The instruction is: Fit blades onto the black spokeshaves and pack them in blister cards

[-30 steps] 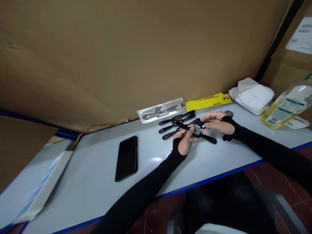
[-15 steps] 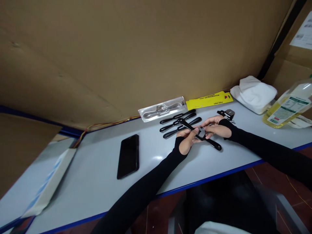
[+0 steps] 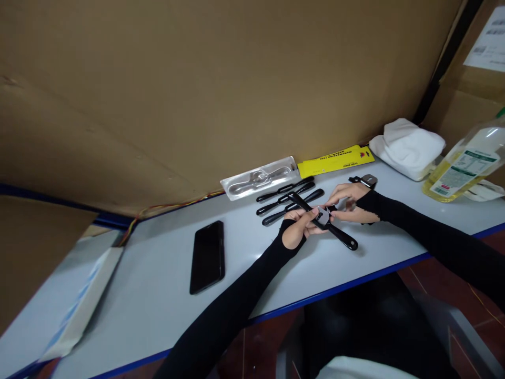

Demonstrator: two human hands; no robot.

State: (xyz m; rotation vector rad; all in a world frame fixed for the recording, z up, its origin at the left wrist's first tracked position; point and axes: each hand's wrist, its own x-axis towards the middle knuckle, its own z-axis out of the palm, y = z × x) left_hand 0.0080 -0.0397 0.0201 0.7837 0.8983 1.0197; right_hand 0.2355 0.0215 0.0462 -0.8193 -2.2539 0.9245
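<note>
My left hand (image 3: 298, 226) is closed around the middle of a black spokeshave (image 3: 342, 235), its thumb on the grey blade (image 3: 322, 216). The tool lies slantwise, one handle toward the back left and the other toward the front right. At its right side, my right hand (image 3: 352, 202) pinches a small dark part (image 3: 331, 209), partly hidden by the fingers. Several black spokeshave bodies (image 3: 294, 207) lie side by side behind my left hand. Beyond my right hand is another black and silver metal part (image 3: 367, 180), partly covered by that hand.
Against the cardboard wall lie a clear plastic blister tray (image 3: 258, 179) and yellow printed cards (image 3: 335, 161). A black phone (image 3: 207, 258) rests at left on the table (image 3: 158, 295). On the right are a white cloth bundle (image 3: 408, 147) and a bottle of yellow liquid (image 3: 460, 173).
My right hand has drawn slightly away from the blade, and a small dark part now shows between its fingers. My left hand still holds the spokeshave. The view has shifted a little.
</note>
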